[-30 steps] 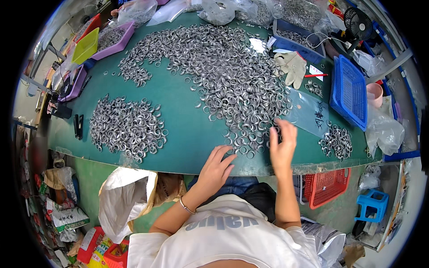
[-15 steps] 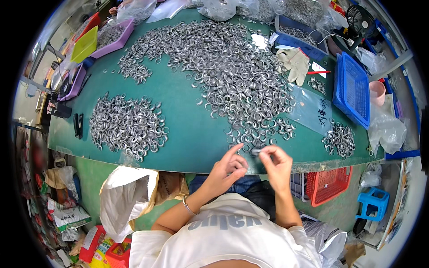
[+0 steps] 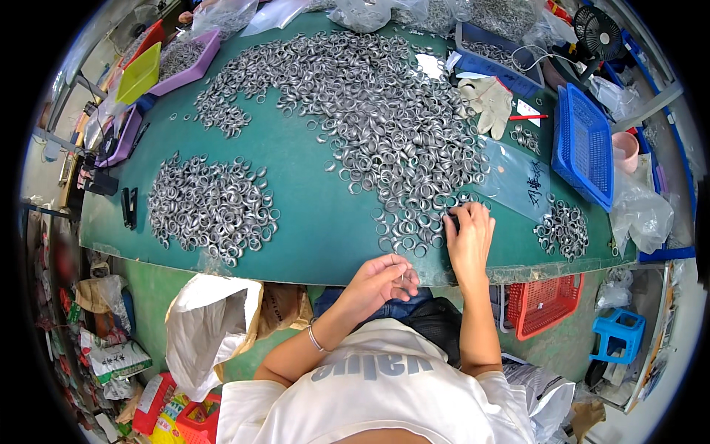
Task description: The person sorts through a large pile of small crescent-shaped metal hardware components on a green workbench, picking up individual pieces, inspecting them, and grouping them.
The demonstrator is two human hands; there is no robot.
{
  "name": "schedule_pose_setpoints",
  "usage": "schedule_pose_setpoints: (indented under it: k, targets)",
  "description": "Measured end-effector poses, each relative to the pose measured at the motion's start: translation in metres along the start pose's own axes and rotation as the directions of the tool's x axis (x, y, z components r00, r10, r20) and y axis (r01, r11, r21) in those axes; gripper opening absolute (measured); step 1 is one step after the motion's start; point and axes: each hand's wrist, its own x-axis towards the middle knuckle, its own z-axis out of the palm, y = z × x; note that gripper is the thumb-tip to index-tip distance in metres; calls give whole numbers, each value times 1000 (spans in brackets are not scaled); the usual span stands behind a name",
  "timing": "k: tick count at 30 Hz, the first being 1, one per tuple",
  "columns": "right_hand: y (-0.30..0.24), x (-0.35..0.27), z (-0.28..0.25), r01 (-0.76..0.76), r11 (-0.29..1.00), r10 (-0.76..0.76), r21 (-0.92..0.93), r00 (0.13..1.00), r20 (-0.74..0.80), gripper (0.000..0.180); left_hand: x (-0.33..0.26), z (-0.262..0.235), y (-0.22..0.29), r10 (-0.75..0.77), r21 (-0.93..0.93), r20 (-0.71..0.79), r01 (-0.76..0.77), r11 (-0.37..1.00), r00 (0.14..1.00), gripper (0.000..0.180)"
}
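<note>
Silver-grey metal rings lie in a large heap (image 3: 399,140) across the green table (image 3: 310,222), reaching toward me at its right-hand end. My right hand (image 3: 469,233) is at that near end, fingertips bent down and closed on rings there; how many they grip is hidden. Just past the table's front edge, my left hand (image 3: 381,283) is raised with curled fingers and the thumb against the index finger. Anything in that pinch is too small to make out. A second ring pile (image 3: 212,207) sits at the left, and a smaller one (image 3: 563,231) at the right.
Beyond my right hand are a clear plastic bag (image 3: 514,177), a work glove (image 3: 488,103), a red pen (image 3: 528,117) and stacked blue baskets (image 3: 583,148). A black stapler (image 3: 129,208) lies left. Below the edge are an open sack (image 3: 211,325) and a red basket (image 3: 543,307).
My right hand has moved away from the left, forward and right onto the heap's edge. My left hand has drawn back slightly toward me, and its extended index finger has curled in.
</note>
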Motion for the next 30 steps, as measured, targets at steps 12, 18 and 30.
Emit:
schedule_pose_setpoints:
  k: [12,18,30]
  targets:
    - [-36,-56,-23,-595,54,202,802,793,574,9,3,21,1,245,328,-18,-226,917,969,24]
    - [-24,-33,-35,-151,825,160,544,987,31,10,4,9,-1,136,110,-141,-121,987,981,20]
    - [-13,-42,-26,-527,370,307,765,846,435,4,7,8,-7,172,52,-103,-167,985,980,21]
